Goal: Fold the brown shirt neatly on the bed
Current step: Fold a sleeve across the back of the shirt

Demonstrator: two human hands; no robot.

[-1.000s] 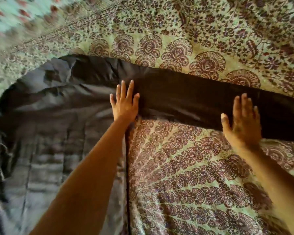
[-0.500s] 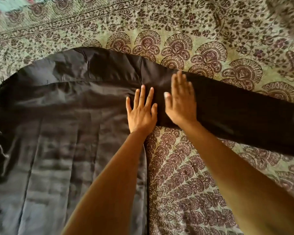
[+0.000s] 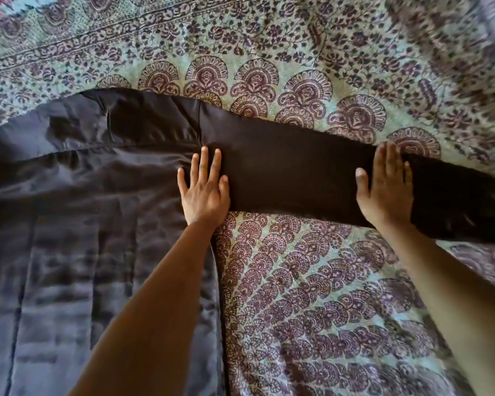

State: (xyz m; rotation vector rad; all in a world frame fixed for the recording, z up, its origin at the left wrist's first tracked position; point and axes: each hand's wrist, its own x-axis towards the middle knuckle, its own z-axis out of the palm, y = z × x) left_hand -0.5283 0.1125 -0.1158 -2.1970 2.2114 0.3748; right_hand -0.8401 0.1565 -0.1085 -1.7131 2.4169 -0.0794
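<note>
Head view: the brown shirt (image 3: 83, 224) lies spread flat on the patterned bed (image 3: 312, 295), body at left, one sleeve (image 3: 292, 178) stretched out to the right. The left hand (image 3: 205, 192) presses flat at the shoulder seam, probably to anchor it. The right hand (image 3: 386, 190) lies flat farther along the sleeve, likely smoothing it. All fingers (image 3: 203, 164) are straight, grasping nothing.

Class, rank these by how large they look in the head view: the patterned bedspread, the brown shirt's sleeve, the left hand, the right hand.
1. the patterned bedspread
2. the sleeve
3. the left hand and the right hand: they look about alike, so unranked
</note>
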